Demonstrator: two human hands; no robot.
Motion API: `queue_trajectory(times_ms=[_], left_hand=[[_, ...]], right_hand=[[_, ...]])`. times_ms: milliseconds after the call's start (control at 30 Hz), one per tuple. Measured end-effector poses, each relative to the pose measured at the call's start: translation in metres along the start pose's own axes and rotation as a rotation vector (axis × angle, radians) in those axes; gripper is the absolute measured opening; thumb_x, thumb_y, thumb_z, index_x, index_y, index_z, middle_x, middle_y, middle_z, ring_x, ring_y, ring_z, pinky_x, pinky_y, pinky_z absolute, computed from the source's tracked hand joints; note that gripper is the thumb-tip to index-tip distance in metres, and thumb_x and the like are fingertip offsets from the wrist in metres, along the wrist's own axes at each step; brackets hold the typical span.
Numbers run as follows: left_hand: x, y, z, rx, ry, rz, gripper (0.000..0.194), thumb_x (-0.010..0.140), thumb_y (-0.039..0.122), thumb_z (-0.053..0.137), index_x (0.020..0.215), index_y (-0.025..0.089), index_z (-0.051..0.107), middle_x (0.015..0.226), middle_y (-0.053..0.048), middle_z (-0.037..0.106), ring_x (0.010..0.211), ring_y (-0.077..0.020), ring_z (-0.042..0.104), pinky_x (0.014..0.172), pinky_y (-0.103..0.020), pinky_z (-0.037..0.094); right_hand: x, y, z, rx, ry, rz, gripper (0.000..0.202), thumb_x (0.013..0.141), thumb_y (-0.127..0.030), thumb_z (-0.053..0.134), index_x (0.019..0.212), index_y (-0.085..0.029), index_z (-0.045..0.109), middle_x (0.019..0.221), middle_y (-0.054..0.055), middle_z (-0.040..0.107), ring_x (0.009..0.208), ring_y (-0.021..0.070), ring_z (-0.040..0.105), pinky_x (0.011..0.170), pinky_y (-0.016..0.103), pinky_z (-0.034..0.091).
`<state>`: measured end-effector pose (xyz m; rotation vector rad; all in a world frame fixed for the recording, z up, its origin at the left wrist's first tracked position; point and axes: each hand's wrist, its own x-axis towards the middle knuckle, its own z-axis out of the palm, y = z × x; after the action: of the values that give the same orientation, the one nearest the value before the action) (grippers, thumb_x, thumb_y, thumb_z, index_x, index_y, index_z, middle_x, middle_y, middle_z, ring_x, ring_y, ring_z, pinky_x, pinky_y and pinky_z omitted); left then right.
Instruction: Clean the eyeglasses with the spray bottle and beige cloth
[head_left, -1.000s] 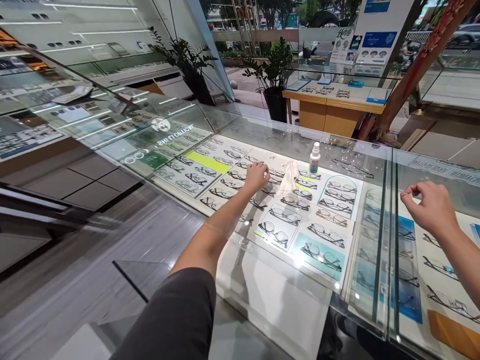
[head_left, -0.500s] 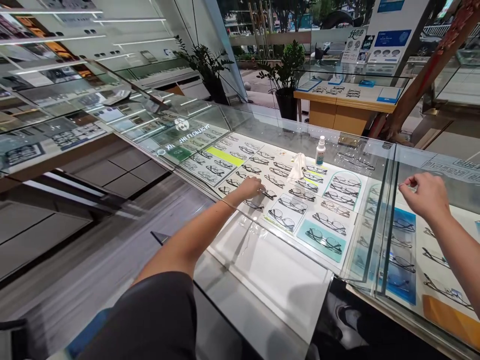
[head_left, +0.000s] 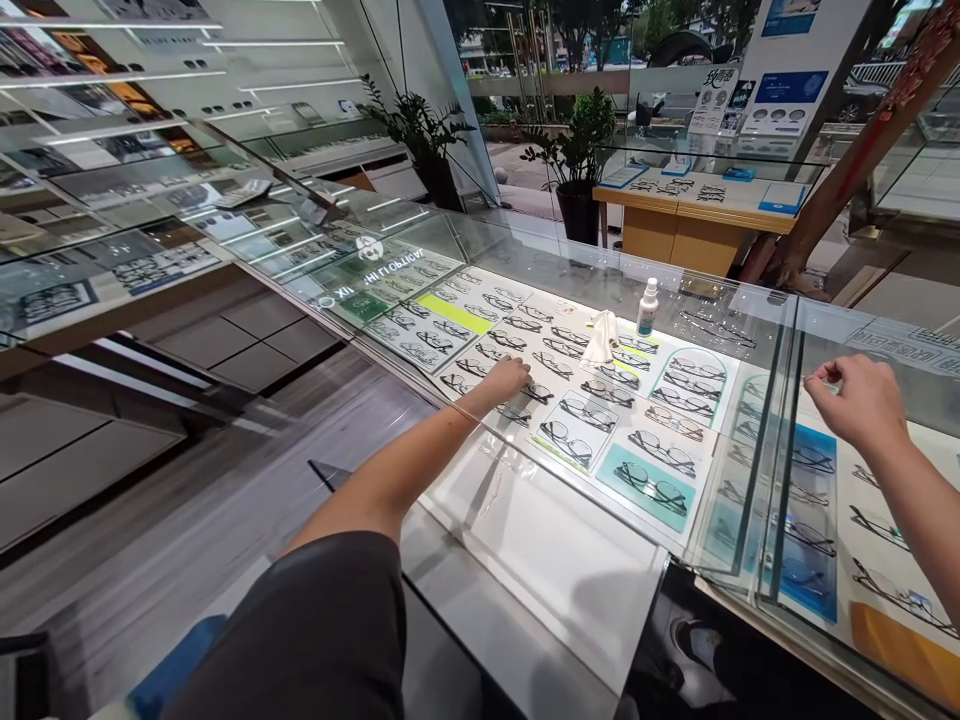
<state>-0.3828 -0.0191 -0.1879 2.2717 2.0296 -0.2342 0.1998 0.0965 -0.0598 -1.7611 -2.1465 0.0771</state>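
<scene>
Over the display of eyeglasses, my left hand [head_left: 510, 379] is closed with its fingertips at a dark-framed pair of eyeglasses [head_left: 537, 393], gripping its near end; the fingertips themselves are partly hidden. Another pair of eyeglasses [head_left: 514, 413] lies just in front of the hand. My right hand [head_left: 861, 402] hovers above the glass case at the right, thumb and fingers curled together with nothing visible in them. Beyond the rows of frames, a crumpled white cloth [head_left: 601, 338] and a white spray bottle [head_left: 647, 307] stand on the display surface.
The glass showcase [head_left: 784, 400] has upright panes between my hands. A white pulled-out panel [head_left: 555, 550] lies at its near side. Eyeglasses on a teal card [head_left: 646, 487] sit near the front edge. Potted plants [head_left: 580, 205] and a wooden display table [head_left: 690, 235] stand behind.
The view has shifted slightly, so everything sits a little further right and lower. My left hand stays at the same eyeglasses, and my right hand keeps its curled pose.
</scene>
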Motion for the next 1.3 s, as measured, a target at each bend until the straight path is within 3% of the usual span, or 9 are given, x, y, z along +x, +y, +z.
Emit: queue_trajectory(times_ms=[200, 300, 467, 567, 867, 1067, 1300], left_hand=[[-0.009, 0.0, -0.004, -0.01, -0.02, 0.008, 0.027, 0.088, 0.025, 0.059, 0.093, 0.025, 0.086, 0.093, -0.015, 0.076, 0.102, -0.0335, 0.065, 0.1, -0.051, 0.045], [-0.01, 0.001, -0.008, -0.007, -0.022, 0.005, 0.03, 0.084, 0.02, 0.06, 0.098, 0.024, 0.086, 0.096, -0.016, 0.076, 0.103, -0.0341, 0.066, 0.099, -0.051, 0.046], [0.002, 0.003, -0.014, 0.02, 0.035, 0.008, 0.052, 0.077, 0.018, 0.057, 0.121, 0.026, 0.082, 0.143, -0.012, 0.068, 0.135, -0.0414, 0.051, 0.105, -0.057, 0.044], [0.017, 0.007, -0.012, 0.028, 0.036, 0.015, 0.054, 0.077, 0.017, 0.055, 0.124, 0.026, 0.081, 0.156, -0.007, 0.061, 0.14, -0.0427, 0.044, 0.109, -0.061, 0.039], [0.044, 0.012, 0.002, 0.004, 0.0, 0.034, 0.046, 0.081, 0.023, 0.052, 0.114, 0.025, 0.083, 0.15, -0.005, 0.067, 0.122, -0.0382, 0.052, 0.102, -0.056, 0.038], [0.035, 0.006, 0.002, 0.002, -0.026, 0.04, 0.048, 0.077, 0.024, 0.055, 0.116, 0.025, 0.083, 0.146, -0.007, 0.07, 0.123, -0.0393, 0.05, 0.103, -0.056, 0.036], [0.018, 0.005, -0.003, 0.014, -0.03, 0.032, 0.04, 0.081, 0.024, 0.055, 0.11, 0.026, 0.083, 0.141, -0.005, 0.073, 0.122, -0.0368, 0.053, 0.101, -0.053, 0.039]], right_hand=[[-0.001, -0.008, -0.006, -0.029, -0.05, 0.052, 0.018, 0.083, -0.039, 0.046, 0.076, -0.025, 0.054, 0.088, 0.016, 0.059, 0.095, 0.0357, 0.05, 0.076, 0.044, 0.041], [-0.002, -0.011, -0.009, -0.038, -0.078, 0.067, 0.019, 0.085, -0.039, 0.046, 0.08, -0.024, 0.056, 0.092, 0.016, 0.06, 0.098, 0.0349, 0.051, 0.078, 0.043, 0.042], [-0.004, -0.013, -0.01, -0.042, -0.086, 0.052, 0.022, 0.085, -0.039, 0.045, 0.084, -0.022, 0.059, 0.095, 0.017, 0.061, 0.099, 0.0355, 0.051, 0.083, 0.046, 0.044], [-0.005, -0.012, -0.008, -0.044, -0.072, 0.056, 0.021, 0.085, -0.038, 0.045, 0.083, -0.022, 0.058, 0.094, 0.017, 0.06, 0.098, 0.0349, 0.05, 0.085, 0.047, 0.044], [-0.007, -0.012, -0.007, -0.026, -0.075, 0.075, 0.017, 0.083, -0.036, 0.045, 0.08, -0.023, 0.055, 0.094, 0.015, 0.06, 0.102, 0.0363, 0.052, 0.089, 0.049, 0.046], [-0.008, -0.015, -0.008, -0.011, -0.075, 0.072, 0.017, 0.083, -0.036, 0.045, 0.079, -0.024, 0.056, 0.096, 0.016, 0.061, 0.105, 0.0373, 0.053, 0.093, 0.052, 0.046], [-0.006, -0.016, -0.007, -0.046, -0.094, 0.078, 0.017, 0.086, -0.033, 0.046, 0.082, -0.023, 0.058, 0.097, 0.016, 0.061, 0.105, 0.0354, 0.051, 0.087, 0.045, 0.043]])
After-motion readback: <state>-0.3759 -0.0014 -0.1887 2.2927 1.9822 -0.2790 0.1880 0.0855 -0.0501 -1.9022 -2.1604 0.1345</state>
